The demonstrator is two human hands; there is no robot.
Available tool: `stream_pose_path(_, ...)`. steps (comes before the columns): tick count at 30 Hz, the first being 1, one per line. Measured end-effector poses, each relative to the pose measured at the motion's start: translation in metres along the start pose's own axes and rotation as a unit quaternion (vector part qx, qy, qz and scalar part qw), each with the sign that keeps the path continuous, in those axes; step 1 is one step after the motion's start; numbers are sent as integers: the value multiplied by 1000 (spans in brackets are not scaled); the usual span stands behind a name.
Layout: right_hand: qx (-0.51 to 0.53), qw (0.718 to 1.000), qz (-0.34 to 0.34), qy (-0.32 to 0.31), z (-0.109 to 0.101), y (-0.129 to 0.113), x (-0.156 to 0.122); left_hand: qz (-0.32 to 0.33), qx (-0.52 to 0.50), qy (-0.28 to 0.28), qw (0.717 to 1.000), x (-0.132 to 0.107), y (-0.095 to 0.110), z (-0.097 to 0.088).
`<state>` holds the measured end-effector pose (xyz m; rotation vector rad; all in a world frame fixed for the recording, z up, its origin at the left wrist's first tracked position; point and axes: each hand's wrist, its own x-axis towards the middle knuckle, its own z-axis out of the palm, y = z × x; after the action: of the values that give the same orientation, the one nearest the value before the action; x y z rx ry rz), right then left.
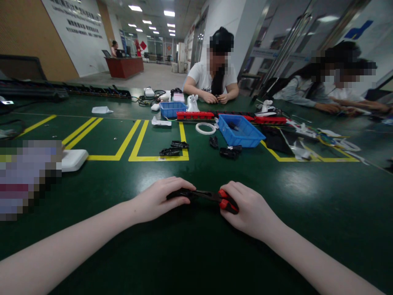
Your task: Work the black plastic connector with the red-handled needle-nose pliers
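Observation:
Just above the green table, my right hand [245,209] is closed around the red-and-black handles of a pair of pliers [210,196]. The jaws of the pliers point left, towards my left hand [164,196]. Between its thumb and fingers my left hand grips a small black part [181,193], whose exact kind I cannot make out. The plier tips meet this part or lie right beside it; the fingers partly cover the spot. Farther up the table lie similar-looking black parts [170,151] and another small group of black pieces [229,152].
A large blue bin [245,137] holds some black pieces. Behind it are a smaller blue bin [172,110], a white ring [205,128] and a red strip [195,115]. At left lies a white box [73,159]. A person [215,78] sits opposite; others sit at right.

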<state>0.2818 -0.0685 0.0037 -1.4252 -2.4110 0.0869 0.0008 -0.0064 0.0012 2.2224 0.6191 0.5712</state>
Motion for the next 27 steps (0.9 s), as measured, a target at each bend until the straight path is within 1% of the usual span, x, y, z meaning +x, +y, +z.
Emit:
stream_pose_path(5,-19,1000,-12,8,0,1,0,0,-5,-1,1000,0,0,0)
stream_pose_path(13,3,1000,-10,8,2,2,-1,3,-10,-1,1000,-1,0,0)
stream_pose_path(22,25,1000,3,-7,0,0,0,24,1,13,1000,0,1,0)
stream_pose_path(27,23,1000,0,-1,0,0,0,37,13,22,999,-1,0,2)
